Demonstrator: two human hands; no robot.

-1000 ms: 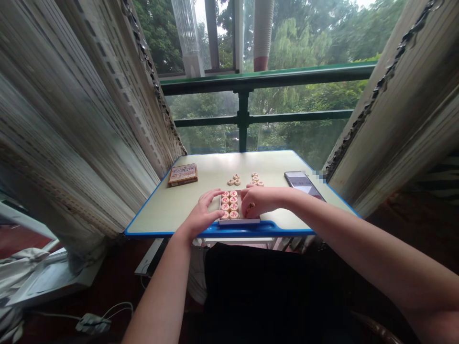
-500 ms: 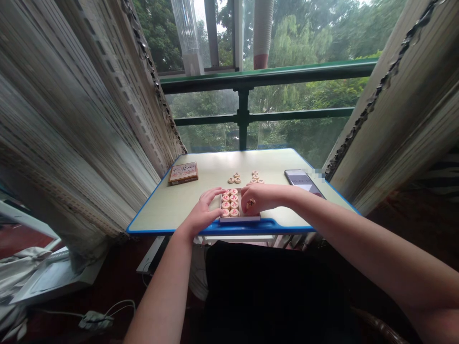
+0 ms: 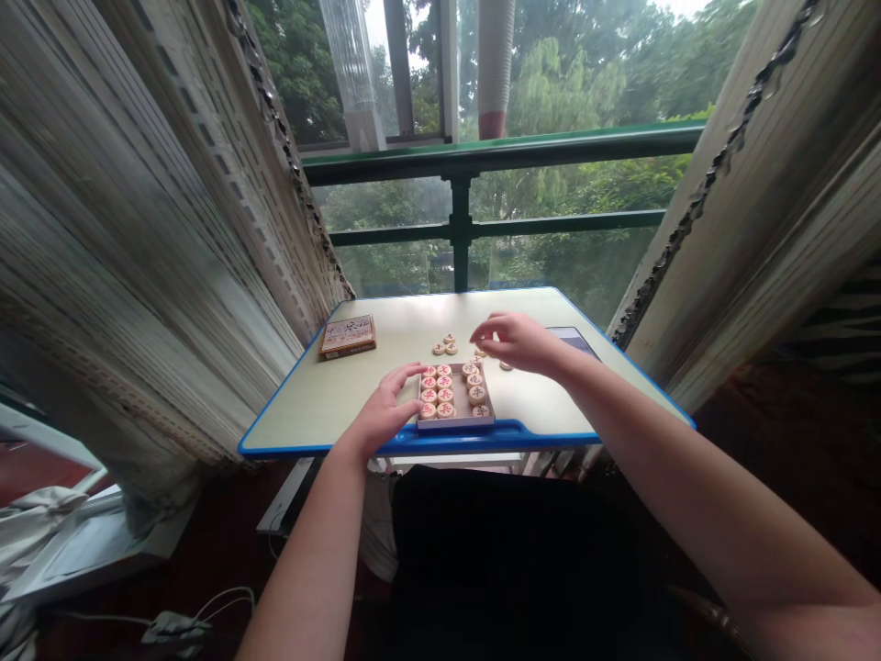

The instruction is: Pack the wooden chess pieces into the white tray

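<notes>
A shallow open box [image 3: 461, 421] of round Chinese chess pieces sits near the table's front edge. Red-marked pieces [image 3: 444, 383] fill two columns on its left, and a column of dark-marked pieces [image 3: 476, 393] lines the right. My left hand [image 3: 394, 401] holds the box's left side, thumb at the near corner and fingers at the far one. Beyond the box, my right hand [image 3: 518, 340] hovers over loose pieces with its fingers bent and slightly apart; I see nothing in them. It partly covers those pieces. Three more loose pieces [image 3: 444, 345] lie just left of it.
A decorated box lid or case [image 3: 348, 336] lies at the table's left. Right of my right hand, a phone [image 3: 576, 340] is partly covered by my arm. The table [image 3: 295, 404] has a blue rim, with curtains on both sides and a green railing [image 3: 509, 151] behind.
My right hand has left the box's right side and moved away from me to the loose pieces. A dark-marked piece it had been at now lies in the right column. My left hand stays put.
</notes>
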